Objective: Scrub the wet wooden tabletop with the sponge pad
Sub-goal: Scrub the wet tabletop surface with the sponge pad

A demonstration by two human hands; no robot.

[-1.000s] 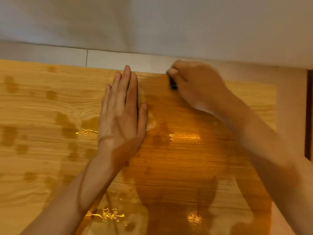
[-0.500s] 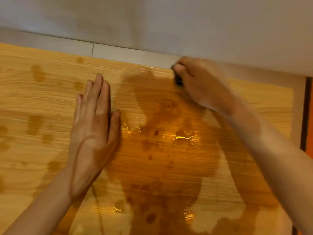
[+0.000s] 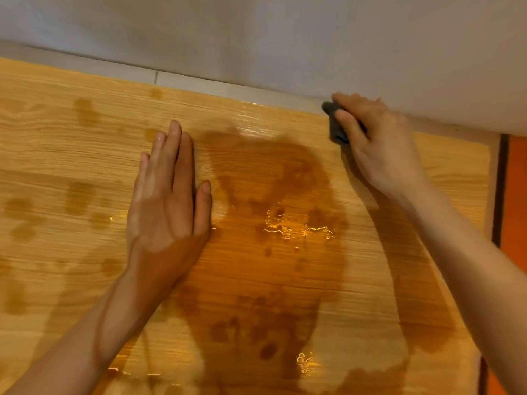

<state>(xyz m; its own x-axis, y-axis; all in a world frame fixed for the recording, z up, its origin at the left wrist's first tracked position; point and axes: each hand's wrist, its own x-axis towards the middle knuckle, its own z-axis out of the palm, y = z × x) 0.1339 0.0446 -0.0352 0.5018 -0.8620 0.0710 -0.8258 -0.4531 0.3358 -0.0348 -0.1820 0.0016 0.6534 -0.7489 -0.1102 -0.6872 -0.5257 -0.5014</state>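
Observation:
The wet wooden tabletop (image 3: 256, 280) fills most of the view, with dark damp patches and shining puddles in its middle. My right hand (image 3: 379, 143) is closed on a dark grey sponge pad (image 3: 335, 124) and presses it on the far edge of the wood, right by the wall. Only the pad's left end shows past my fingers. My left hand (image 3: 168, 195) lies flat on the wood left of the big wet patch, palm down, fingers straight and close together, holding nothing.
A pale wall (image 3: 285, 38) runs along the far side, with a light strip (image 3: 199, 82) between it and the wood. At the right the tabletop ends at a dark gap (image 3: 499, 189) next to an orange surface (image 3: 516, 209).
My right hand has slid the sponge pad rightward along the far edge by the wall. My left hand has stayed flat on the wood while the view shifted.

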